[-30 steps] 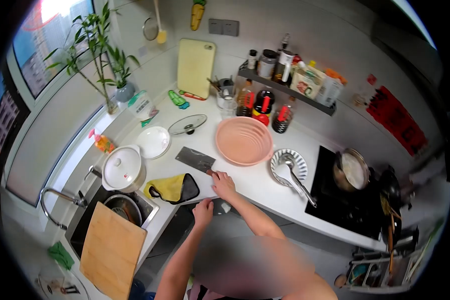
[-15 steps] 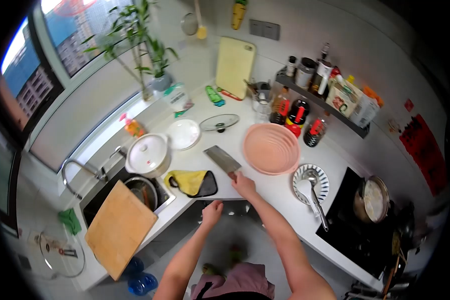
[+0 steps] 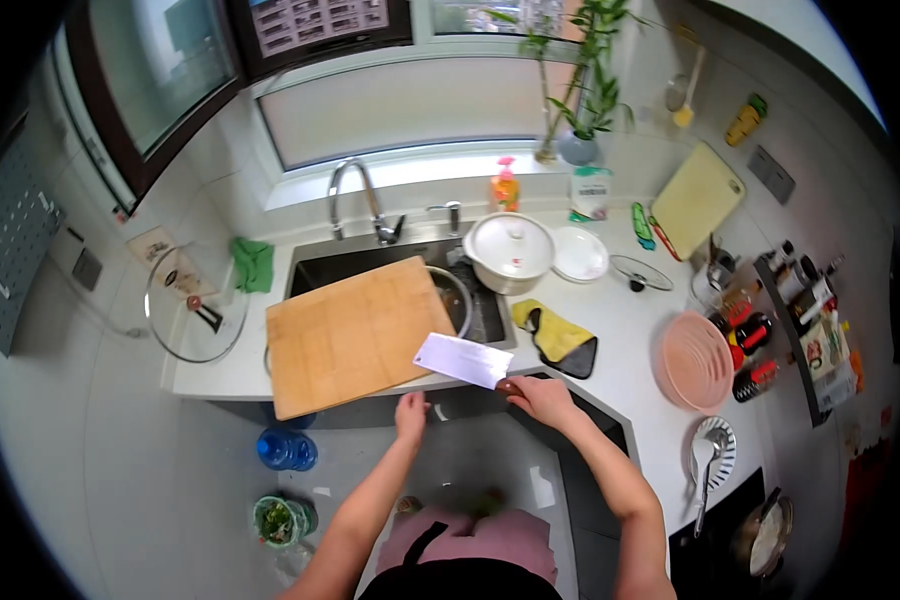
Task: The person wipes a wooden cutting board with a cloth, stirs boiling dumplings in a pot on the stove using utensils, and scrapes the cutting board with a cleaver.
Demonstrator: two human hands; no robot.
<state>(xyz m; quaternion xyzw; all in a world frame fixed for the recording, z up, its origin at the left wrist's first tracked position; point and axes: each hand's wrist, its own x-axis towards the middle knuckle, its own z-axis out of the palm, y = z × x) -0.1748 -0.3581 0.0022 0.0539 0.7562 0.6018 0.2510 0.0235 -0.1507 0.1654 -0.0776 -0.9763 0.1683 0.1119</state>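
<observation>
My right hand (image 3: 547, 400) grips the brown handle of a kitchen cleaver (image 3: 465, 360). Its broad blade points left, held above the sink's front edge and overlapping the lower right corner of a wooden cutting board (image 3: 350, 335) in view; I cannot tell whether they touch. That board lies tilted across the sink (image 3: 310, 275). Near the board's front edge, my left hand (image 3: 412, 415) hangs with curled fingers and nothing visible in them. A yellow and grey cloth (image 3: 560, 340) lies on the counter just beyond my right hand.
A lidded white pot (image 3: 510, 250) stands at the sink's right, beside a white plate (image 3: 580, 254). Farther right are a pink basin (image 3: 695, 362), a striped bowl (image 3: 727, 450) with ladles, and a pan (image 3: 767, 535) on the stove. A glass lid (image 3: 195, 305) leans at left.
The view has turned left toward the sink. My right hand has lifted the cleaver off the counter and carried it left to the wooden board. My left hand stays curled.
</observation>
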